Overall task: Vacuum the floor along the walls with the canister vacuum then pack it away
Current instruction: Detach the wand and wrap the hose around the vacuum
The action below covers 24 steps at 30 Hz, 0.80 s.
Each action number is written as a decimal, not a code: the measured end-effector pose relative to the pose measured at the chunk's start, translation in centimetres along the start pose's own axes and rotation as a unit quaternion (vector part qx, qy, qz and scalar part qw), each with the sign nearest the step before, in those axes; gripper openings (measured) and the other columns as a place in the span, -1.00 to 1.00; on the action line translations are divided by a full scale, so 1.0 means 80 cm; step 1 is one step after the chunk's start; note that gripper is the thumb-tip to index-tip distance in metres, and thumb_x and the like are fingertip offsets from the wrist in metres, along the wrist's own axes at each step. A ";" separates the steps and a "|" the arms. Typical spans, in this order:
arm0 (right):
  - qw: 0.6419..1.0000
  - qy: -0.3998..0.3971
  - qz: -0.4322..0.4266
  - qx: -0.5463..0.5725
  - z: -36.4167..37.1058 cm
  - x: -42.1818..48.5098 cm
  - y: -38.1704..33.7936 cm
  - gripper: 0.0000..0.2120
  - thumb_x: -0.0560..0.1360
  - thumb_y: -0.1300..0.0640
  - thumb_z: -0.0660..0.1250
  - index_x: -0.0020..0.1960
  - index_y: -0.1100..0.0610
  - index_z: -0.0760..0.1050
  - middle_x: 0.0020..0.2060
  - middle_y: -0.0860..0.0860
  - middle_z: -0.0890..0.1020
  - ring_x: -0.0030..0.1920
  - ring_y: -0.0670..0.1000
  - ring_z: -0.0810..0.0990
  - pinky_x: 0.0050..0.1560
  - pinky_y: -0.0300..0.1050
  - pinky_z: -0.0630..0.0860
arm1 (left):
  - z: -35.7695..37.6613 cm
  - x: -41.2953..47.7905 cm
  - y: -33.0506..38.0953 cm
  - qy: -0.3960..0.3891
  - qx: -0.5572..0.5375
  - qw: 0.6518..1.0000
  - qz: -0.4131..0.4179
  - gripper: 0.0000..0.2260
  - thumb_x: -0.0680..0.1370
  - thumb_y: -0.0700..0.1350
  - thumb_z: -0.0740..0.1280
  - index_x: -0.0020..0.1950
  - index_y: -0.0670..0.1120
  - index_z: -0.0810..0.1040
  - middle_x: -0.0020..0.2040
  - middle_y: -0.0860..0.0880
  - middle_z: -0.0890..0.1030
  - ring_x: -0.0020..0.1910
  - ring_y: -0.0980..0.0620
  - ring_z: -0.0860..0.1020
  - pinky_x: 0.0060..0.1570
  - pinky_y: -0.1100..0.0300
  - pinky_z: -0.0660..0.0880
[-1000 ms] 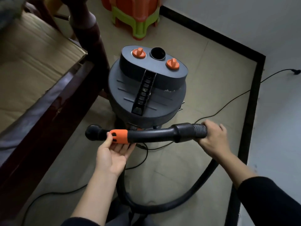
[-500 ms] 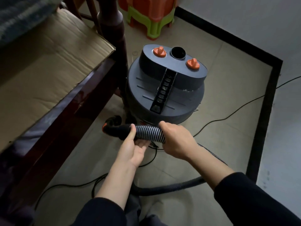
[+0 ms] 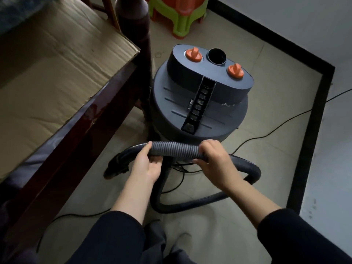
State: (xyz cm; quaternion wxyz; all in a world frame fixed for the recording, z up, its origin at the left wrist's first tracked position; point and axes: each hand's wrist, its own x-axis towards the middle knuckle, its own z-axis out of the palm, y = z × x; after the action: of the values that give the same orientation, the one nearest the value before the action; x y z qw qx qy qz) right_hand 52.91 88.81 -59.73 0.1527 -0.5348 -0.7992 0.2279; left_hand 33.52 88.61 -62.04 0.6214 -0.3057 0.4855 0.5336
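The left hand (image 3: 146, 165) and the right hand (image 3: 211, 161) both hold the ribbed hose (image 3: 173, 149), a short way apart. The stretch of hose between the two grips runs almost level. The left grip comes from below, with the thumb laid over the top and the fingers curled under the hose. The right grip comes from above, with the fingers wrapped closely round it. Neither grip is slack, and neither holds anything else.

Just beyond the grips stands the canister vacuum (image 3: 200, 103), on the floor beside the dark wooden bed frame (image 3: 80, 130). Past the left grip the hose drops to its dark end piece (image 3: 117, 165), which lies on the floor. Past the right grip it bends down into a loop (image 3: 253, 174) on the tiles, near the person's legs.

I judge that the vacuuming is finished and the hose is being gathered into coils for packing. Two grips set apart let the person bend a stiff hose into a ring.

The power cord (image 3: 276, 128) lies loose on the floor to the right of the right grip. A small sticker (image 3: 191, 103) sits by the carry handle, but it is too small to read. I can see no brand name.
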 end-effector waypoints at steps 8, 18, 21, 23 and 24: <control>0.992 0.064 -0.019 -0.102 0.030 0.005 -0.009 -0.73 0.33 0.28 0.55 0.00 0.19 0.58 -0.08 0.07 0.56 -0.11 0.10 0.51 -0.16 -0.02 0.48 | 0.026 0.046 0.042 0.096 0.027 0.993 0.066 -0.44 0.54 -0.13 0.41 0.50 -0.15 0.28 0.36 -0.14 0.46 0.32 -0.17 0.46 0.21 -0.09 0.47; 0.999 0.049 -0.002 -0.023 0.027 0.002 -0.004 -0.65 0.33 0.33 0.52 0.11 0.27 0.60 -0.03 0.09 0.62 -0.04 0.12 0.54 0.03 -0.14 0.47 | 0.007 0.026 -0.030 0.025 0.357 0.923 0.140 0.03 0.24 0.31 0.49 0.54 -0.15 0.21 0.44 -0.13 0.41 0.37 -0.10 0.44 0.37 -0.05 0.39; 0.999 0.038 -0.015 -0.013 0.013 -0.001 -0.002 -0.66 0.33 0.31 0.51 0.10 0.26 0.61 -0.03 0.08 0.64 -0.04 0.15 0.59 -0.02 -0.02 0.58 | 0.012 0.004 -0.052 0.038 0.433 0.884 0.173 0.03 0.20 0.37 0.44 0.55 -0.02 0.19 0.48 -0.11 0.37 0.40 -0.09 0.41 0.38 -0.07 0.37; 1.000 0.029 0.004 -0.001 -0.003 -0.008 0.004 -0.65 0.34 0.26 0.51 0.11 0.24 0.61 -0.03 0.07 0.65 -0.03 0.15 0.60 -0.06 0.03 0.61 | 0.015 -0.011 -0.070 0.074 0.477 0.840 0.246 -0.16 0.44 0.22 0.40 0.59 -0.05 0.11 0.55 -0.11 0.22 0.49 -0.10 0.27 0.45 -0.05 0.26; 0.999 0.027 0.021 0.007 -0.014 -0.014 0.012 -0.65 0.34 0.25 0.52 0.12 0.24 0.61 -0.03 0.07 0.65 -0.01 0.15 0.61 -0.06 0.04 0.61 | 0.018 -0.019 -0.081 0.100 0.496 0.811 0.296 -0.27 0.54 0.11 0.36 0.59 -0.09 0.10 0.57 -0.11 0.16 0.52 -0.10 0.21 0.48 -0.04 0.21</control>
State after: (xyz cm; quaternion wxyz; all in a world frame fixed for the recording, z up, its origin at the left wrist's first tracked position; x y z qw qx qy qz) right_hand 54.67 88.33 -59.30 0.1737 -0.5563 -0.7817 0.2222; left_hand 40.24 87.78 -61.04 0.4490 0.1503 0.8104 0.3451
